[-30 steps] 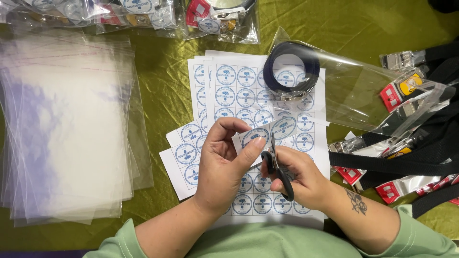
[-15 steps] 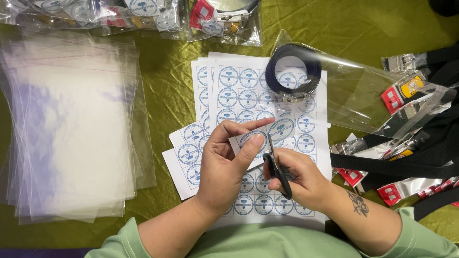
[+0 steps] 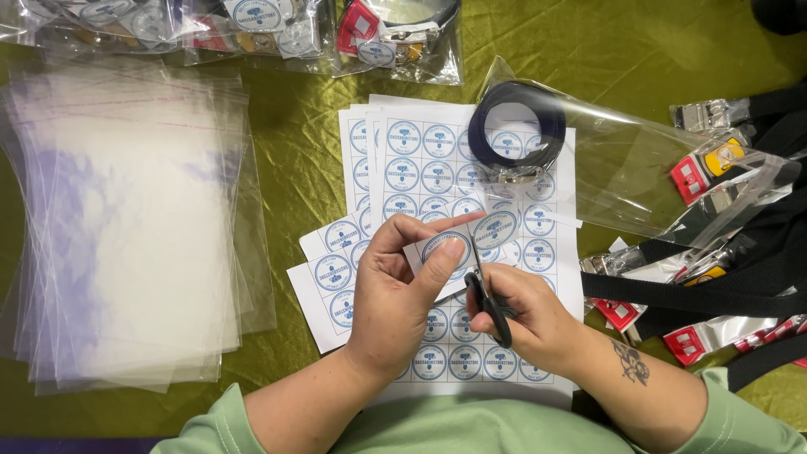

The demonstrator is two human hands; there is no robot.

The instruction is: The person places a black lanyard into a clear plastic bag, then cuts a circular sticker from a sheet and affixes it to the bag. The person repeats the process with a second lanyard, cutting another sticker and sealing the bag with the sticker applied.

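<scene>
Paper strip: thin sticker strip (image 3: pixel 471 240), light and floppy, likely to bend or tear; best pinched close beside the cut line, at its bare edge.
Left hand: left hand (image 3: pixel 402 294) closed in a pinch, thumb and forefinger gripping the strip just above the sticker sheets (image 3: pixel 437 160).
Right hand: right hand (image 3: pixel 530 315) curled through the handles of small black scissors (image 3: pixel 483 290), blades at the strip.
Cut pieces: loose sticker pieces (image 3: pixel 328 277) lie left of the hands.
Left side: stack of clear bags (image 3: pixel 118 227) on the green surface (image 3: pixel 286 126).
Right side: black straps (image 3: pixel 756 277) with red clips.
Far: bagged coiled belt (image 3: pixel 517 139), then filled packets (image 3: pixel 252 25).
</scene>
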